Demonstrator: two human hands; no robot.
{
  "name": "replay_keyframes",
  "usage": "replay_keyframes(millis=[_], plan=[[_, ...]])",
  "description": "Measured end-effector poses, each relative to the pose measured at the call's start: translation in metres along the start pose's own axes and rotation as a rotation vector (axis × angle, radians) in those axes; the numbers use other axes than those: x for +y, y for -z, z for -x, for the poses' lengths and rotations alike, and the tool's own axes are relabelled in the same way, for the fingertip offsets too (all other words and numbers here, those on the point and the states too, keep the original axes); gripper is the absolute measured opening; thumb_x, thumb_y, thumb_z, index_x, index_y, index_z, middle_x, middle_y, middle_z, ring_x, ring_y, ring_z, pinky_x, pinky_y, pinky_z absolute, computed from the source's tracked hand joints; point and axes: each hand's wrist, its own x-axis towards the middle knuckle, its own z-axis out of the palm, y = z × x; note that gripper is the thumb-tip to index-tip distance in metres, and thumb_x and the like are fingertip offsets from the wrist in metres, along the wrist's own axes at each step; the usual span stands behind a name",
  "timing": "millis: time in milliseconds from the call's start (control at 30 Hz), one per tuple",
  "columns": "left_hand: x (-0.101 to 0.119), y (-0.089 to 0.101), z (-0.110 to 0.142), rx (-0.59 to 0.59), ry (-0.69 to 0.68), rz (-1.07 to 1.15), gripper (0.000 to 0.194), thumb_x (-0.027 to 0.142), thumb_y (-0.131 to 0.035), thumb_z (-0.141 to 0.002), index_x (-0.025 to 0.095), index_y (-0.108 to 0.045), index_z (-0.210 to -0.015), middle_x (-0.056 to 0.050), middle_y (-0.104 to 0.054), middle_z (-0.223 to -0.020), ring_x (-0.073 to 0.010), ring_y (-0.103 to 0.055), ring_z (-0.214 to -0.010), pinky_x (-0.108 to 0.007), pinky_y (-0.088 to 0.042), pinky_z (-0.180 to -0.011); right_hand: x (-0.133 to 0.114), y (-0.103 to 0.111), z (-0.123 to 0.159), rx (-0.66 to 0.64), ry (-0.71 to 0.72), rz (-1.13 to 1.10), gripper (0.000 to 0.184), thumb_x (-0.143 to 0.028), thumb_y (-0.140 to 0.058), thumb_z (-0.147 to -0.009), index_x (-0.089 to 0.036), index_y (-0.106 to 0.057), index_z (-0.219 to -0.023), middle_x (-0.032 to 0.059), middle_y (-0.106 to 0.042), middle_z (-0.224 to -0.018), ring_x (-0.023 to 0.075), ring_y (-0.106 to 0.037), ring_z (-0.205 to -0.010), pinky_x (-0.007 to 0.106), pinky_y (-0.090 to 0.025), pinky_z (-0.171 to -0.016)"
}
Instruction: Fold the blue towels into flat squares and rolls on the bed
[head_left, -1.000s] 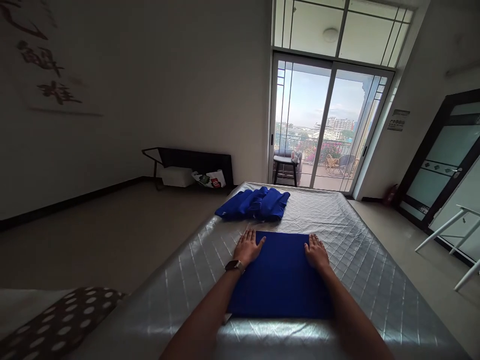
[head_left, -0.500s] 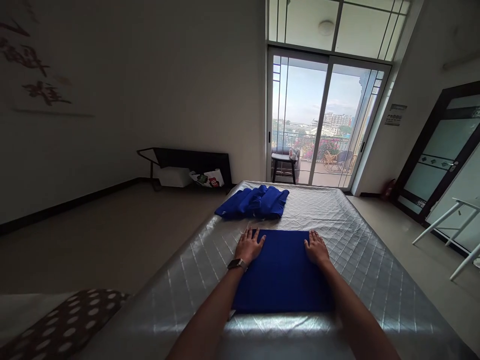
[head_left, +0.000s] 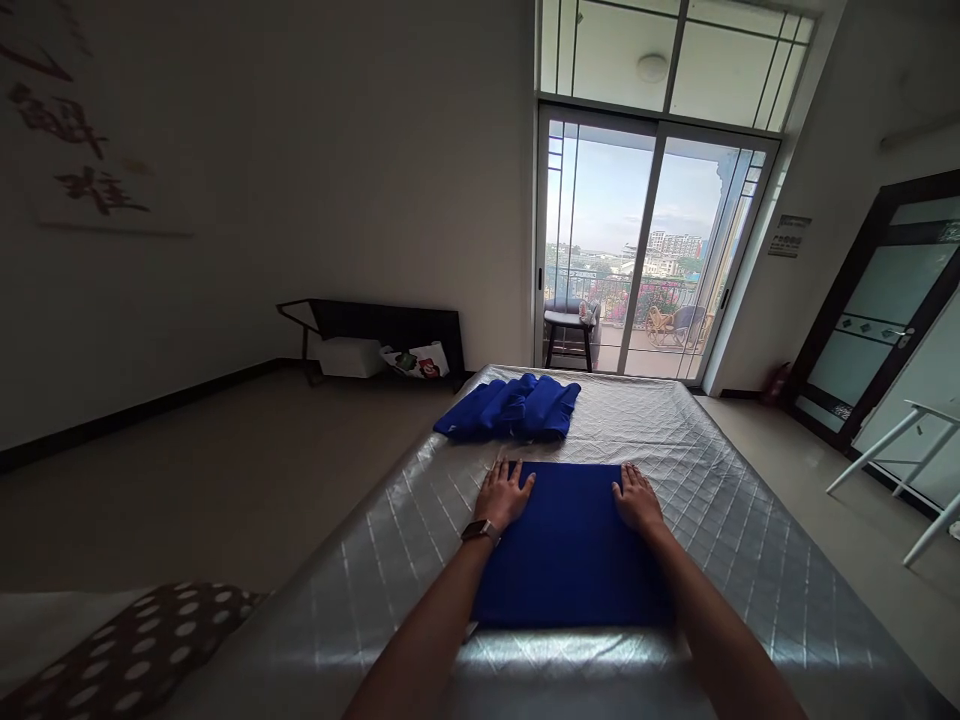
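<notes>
Lays left hand [head_left: 504, 495] palm down at the far left corner of a folded blue cloth [head_left: 574, 550], with fingers spread a little and thumb reaching inward over the fabric. Rests right hand [head_left: 637, 497] likewise at the far right corner, with fingers closer together and thumb turned in toward the cloth. Grips nothing with either; hides both side edges there beneath the palms, too covered to trace exactly. Leaves the middle of the cloth bare between the hands, with the rest stretching back toward the body between the forearms. Wears a watch [head_left: 480, 531] on the left wrist, at the cloth's left edge.

Has under the folded cloth a silver quilted cover [head_left: 405, 570]. Shows beyond the cloth, somewhat left and apart from it, a rumpled heap of blue fabric [head_left: 510, 408]; well to its left, at the near end, a brown polka-dot fabric [head_left: 127, 650]; farther off beyond it, leftward, a low black stand [head_left: 390, 325] with a white box [head_left: 351, 357] and a printed bag [head_left: 416, 360].
</notes>
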Motion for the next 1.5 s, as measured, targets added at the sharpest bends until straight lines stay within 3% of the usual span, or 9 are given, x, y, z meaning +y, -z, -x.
replay_keyframes(millis=[500,800,967,1033,1100,1200,1333,1400,1500], plan=[[0.000,0.003,0.001,-0.004,-0.003,-0.054,0.075,0.061,-0.016,-0.099,0.015,-0.037,-0.155,-0.015,-0.032,-0.163,-0.0288,-0.026,-0.152,-0.046,-0.022,-0.123,0.000,0.005,-0.005,-0.070,0.005,0.015,0.067,-0.041,-0.021,-0.103,-0.008,-0.018,-0.160,0.0103,-0.018,-0.167,0.0169,-0.008,-0.155,0.036,-0.007,-0.124],[-0.002,-0.004,-0.005,-0.013,0.007,-0.078,0.077,0.061,-0.017,-0.098,0.013,-0.036,-0.155,-0.015,-0.030,-0.164,-0.0292,-0.022,-0.153,-0.045,-0.021,-0.123,0.002,0.002,-0.003,-0.010,0.025,-0.029,0.065,-0.040,-0.023,-0.104,-0.006,-0.020,-0.160,0.0114,-0.020,-0.166,0.0171,-0.010,-0.155,0.034,-0.010,-0.124],[-0.004,-0.001,-0.016,-0.043,0.067,-0.149,0.084,0.067,-0.018,-0.095,0.011,-0.036,-0.155,-0.021,-0.033,-0.161,-0.0370,-0.029,-0.150,-0.057,-0.022,-0.120,0.001,0.002,-0.002,0.000,0.031,-0.047,0.065,-0.040,-0.024,-0.104,-0.006,-0.021,-0.159,0.0125,-0.022,-0.165,0.0180,-0.013,-0.155,0.035,-0.012,-0.124],[0.007,0.001,-0.021,-0.019,0.059,-0.177,0.085,0.067,-0.020,-0.095,0.007,-0.039,-0.153,-0.024,-0.035,-0.159,-0.0391,-0.030,-0.149,-0.058,-0.022,-0.120,0.000,0.002,-0.002,0.001,0.026,-0.055,0.065,-0.040,-0.025,-0.104,-0.007,-0.022,-0.159,0.0125,-0.023,-0.165,0.0180,-0.012,-0.155,0.035,-0.012,-0.124],[0.032,0.000,-0.020,0.008,-0.065,-0.156,0.081,0.063,-0.020,-0.097,0.006,-0.042,-0.151,-0.022,-0.037,-0.159,-0.0367,-0.029,-0.150,-0.054,-0.022,-0.122,0.000,0.002,-0.002,0.004,0.023,-0.064,0.065,-0.039,-0.025,-0.104,-0.006,-0.022,-0.159,0.0125,-0.023,-0.165,0.0179,-0.012,-0.155,0.034,-0.011,-0.124],[0.087,-0.012,-0.010,-0.016,-0.316,-0.053,0.071,0.057,-0.020,-0.101,0.013,-0.048,-0.149,-0.016,-0.042,-0.158,-0.0314,-0.031,-0.150,-0.047,-0.025,-0.122,0.001,0.002,-0.001,0.008,0.034,-0.072,0.064,-0.039,-0.026,-0.104,-0.005,-0.023,-0.159,0.0131,-0.023,-0.165,0.0186,-0.013,-0.155,0.035,-0.012,-0.124],[0.140,-0.032,0.004,-0.082,-0.462,0.006,0.060,0.051,-0.028,-0.102,0.026,-0.036,-0.156,-0.009,-0.041,-0.159,-0.0274,-0.030,-0.151,-0.047,-0.024,-0.123,0.002,0.002,0.000,0.003,0.054,-0.057,0.063,-0.035,-0.025,-0.104,-0.005,-0.023,-0.158,0.0135,-0.023,-0.165,0.0186,-0.013,-0.155,0.035,-0.013,-0.124],[0.139,-0.035,0.006,-0.086,-0.464,0.005,0.062,0.053,-0.030,-0.101,0.030,-0.028,-0.159,-0.006,-0.039,-0.161,-0.0264,-0.028,-0.151,-0.047,-0.022,-0.124,0.002,0.003,0.000,0.003,0.052,-0.049,0.062,-0.035,-0.025,-0.104,-0.005,-0.023,-0.159,0.0133,-0.023,-0.165,0.0184,-0.013,-0.155,0.035,-0.014,-0.124],[0.107,-0.027,0.004,-0.088,-0.377,0.000,0.064,0.057,-0.024,-0.101,0.030,-0.031,-0.158,-0.004,-0.036,-0.162,-0.0255,-0.025,-0.153,-0.046,-0.020,-0.125,0.001,0.003,0.000,0.002,0.035,-0.041,0.062,-0.037,-0.025,-0.104,-0.008,-0.023,-0.159,0.0120,-0.023,-0.165,0.0180,-0.013,-0.155,0.035,-0.013,-0.124]])
